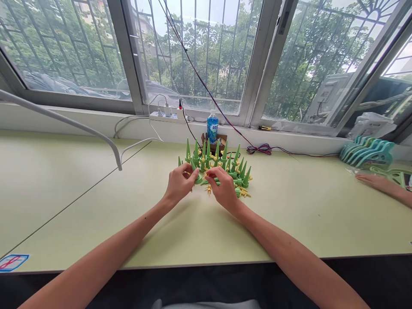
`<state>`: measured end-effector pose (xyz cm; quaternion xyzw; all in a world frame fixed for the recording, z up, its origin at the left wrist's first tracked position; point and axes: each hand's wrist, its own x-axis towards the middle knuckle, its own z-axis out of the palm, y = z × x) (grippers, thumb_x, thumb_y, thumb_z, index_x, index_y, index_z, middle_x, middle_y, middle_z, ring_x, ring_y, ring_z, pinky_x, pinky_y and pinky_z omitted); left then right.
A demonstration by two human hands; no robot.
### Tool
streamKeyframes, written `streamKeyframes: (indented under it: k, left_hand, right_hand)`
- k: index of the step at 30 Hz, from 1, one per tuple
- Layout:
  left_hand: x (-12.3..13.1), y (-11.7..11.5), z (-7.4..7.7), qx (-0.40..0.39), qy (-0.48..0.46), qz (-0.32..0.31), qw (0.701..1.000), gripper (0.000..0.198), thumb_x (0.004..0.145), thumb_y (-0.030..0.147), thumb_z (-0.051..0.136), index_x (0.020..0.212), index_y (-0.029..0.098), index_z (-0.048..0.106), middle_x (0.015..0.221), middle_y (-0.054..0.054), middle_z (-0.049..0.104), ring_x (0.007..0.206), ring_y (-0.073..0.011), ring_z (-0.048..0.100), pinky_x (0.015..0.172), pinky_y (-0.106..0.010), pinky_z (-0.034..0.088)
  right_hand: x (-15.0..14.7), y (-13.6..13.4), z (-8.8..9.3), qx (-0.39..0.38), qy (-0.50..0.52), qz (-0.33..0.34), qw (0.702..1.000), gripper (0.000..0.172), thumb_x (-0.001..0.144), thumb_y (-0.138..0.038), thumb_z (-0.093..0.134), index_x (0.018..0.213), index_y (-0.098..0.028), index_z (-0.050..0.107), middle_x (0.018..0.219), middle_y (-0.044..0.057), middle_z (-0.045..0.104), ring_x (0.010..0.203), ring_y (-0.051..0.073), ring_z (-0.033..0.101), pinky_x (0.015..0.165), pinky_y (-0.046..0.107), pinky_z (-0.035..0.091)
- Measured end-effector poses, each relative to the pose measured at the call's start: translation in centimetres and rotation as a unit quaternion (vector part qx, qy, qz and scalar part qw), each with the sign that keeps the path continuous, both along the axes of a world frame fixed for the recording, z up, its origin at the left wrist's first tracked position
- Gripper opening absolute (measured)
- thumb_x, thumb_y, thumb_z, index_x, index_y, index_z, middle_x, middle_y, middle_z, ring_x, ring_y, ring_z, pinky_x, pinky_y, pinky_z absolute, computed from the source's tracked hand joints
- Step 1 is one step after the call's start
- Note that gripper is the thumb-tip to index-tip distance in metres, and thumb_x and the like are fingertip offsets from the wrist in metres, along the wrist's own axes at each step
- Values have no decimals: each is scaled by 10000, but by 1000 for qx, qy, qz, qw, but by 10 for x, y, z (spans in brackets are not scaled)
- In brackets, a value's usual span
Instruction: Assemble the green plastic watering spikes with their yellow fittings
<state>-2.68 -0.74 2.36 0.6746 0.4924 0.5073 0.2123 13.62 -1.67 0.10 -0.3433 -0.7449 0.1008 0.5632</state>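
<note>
My left hand (pixel 179 184) is closed around a green watering spike (pixel 198 180), which points up past the thumb. Close beside it, my right hand (pixel 223 189) pinches a small yellow piece (pixel 207 175), mostly covered by the fingertips; the two hands are a short gap apart. Behind and to the right stand several upright green spikes (pixel 224 159), many with yellow valves on them. Other green parts (pixel 237 182) lie on their sides. One loose yellow valve (pixel 209 189) rests on the table between my hands, and more yellow valves (pixel 245 193) lie past my right wrist.
A blue liquid bottle (pixel 212 128) stands behind the spikes by a small brown box. Cables (pixel 260 148) and a power strip (pixel 170 115) run along the windowsill. At the right, another person's hand (pixel 370 180) lies near teal hangers (pixel 370 150). A white cable (pixel 80 124) hangs at left.
</note>
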Motion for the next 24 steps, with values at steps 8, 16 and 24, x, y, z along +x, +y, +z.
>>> streamKeyframes:
  k: [8, 16, 24]
  left_hand:
    - [0, 0, -1, -10, 7, -23, 1000, 298, 796, 466, 613, 691, 204, 517, 607, 29, 575, 420, -117, 561, 391, -234, 422]
    - [0, 2, -4, -5, 15, -28, 999, 295, 804, 463, 606, 692, 208, 509, 555, 37, 570, 417, -125, 566, 430, -246, 442]
    - [0, 1, -4, -5, 13, -33, 999, 304, 807, 466, 602, 681, 213, 492, 533, 38, 566, 428, -132, 575, 434, -245, 438]
  right_hand:
    - [-1, 0, -3, -1, 2, 20, 1000, 115, 947, -209, 477, 937, -194, 591, 911, 54, 615, 828, 153, 591, 766, 284, 498]
    - [-1, 1, -5, -7, -5, 33, 999, 133, 950, -228, 474, 947, -195, 603, 935, 61, 632, 855, 161, 601, 780, 289, 501]
    - [-1, 0, -4, -15, -18, 41, 999, 156, 959, -231, 456, 933, -198, 606, 948, 62, 646, 868, 162, 596, 788, 295, 498]
